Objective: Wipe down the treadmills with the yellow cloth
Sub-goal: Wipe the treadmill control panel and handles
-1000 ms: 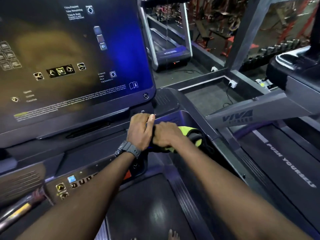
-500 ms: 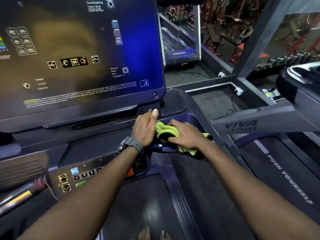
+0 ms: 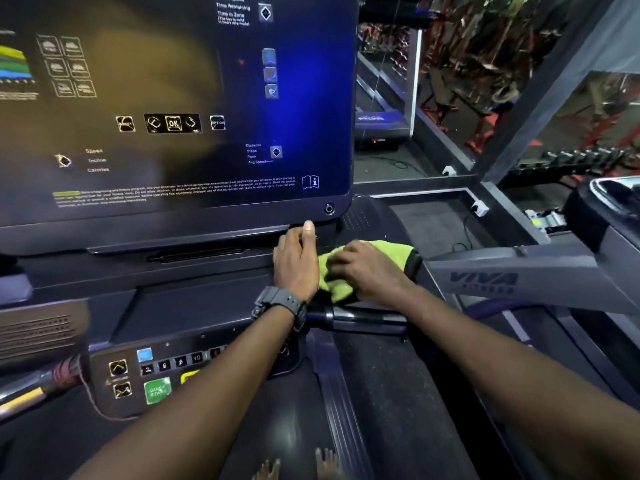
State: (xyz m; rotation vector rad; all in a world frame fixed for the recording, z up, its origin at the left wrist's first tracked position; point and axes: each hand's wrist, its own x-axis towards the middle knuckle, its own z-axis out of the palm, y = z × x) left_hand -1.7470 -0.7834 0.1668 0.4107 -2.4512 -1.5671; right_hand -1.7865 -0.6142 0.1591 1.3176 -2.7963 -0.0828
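We stand on the near treadmill [image 3: 363, 403], both arms reaching to the right end of its console.

Yellow cloth [image 3: 337, 271]: bunched on the console ledge just below the lower right corner of the big display [image 3: 173, 109], above the short black handgrip [image 3: 360, 318]. Its far right end lies spread toward the corner of the ledge.

Right hand [image 3: 367, 271]: laid palm-down over the cloth, fingers fairly flat and pressing it onto the surface rather than pinching it. Motion blur softens the fingertips, so we cannot rule out a slight curl.

Left hand [image 3: 298, 261]: wears a dark wristwatch [image 3: 282, 304]; it rests beside the cloth's left edge, thumb raised to the display's lower rim. It looks to be steadying on the console; whether its fingers grip anything beneath we cannot tell.

Progress, as we judge it: wiping is under way on one small patch, the right console ledge. Nothing visible shows which surfaces are already clean. The display face, the button panel [image 3: 152, 372] at near left, the handgrip, the side rail [image 3: 512, 275] marked VIVA and the belt would all seem due for the cloth. A second treadmill [image 3: 602, 216] sits at right and another [image 3: 381, 123] far off behind glass, so we reckon most of the job is ahead.
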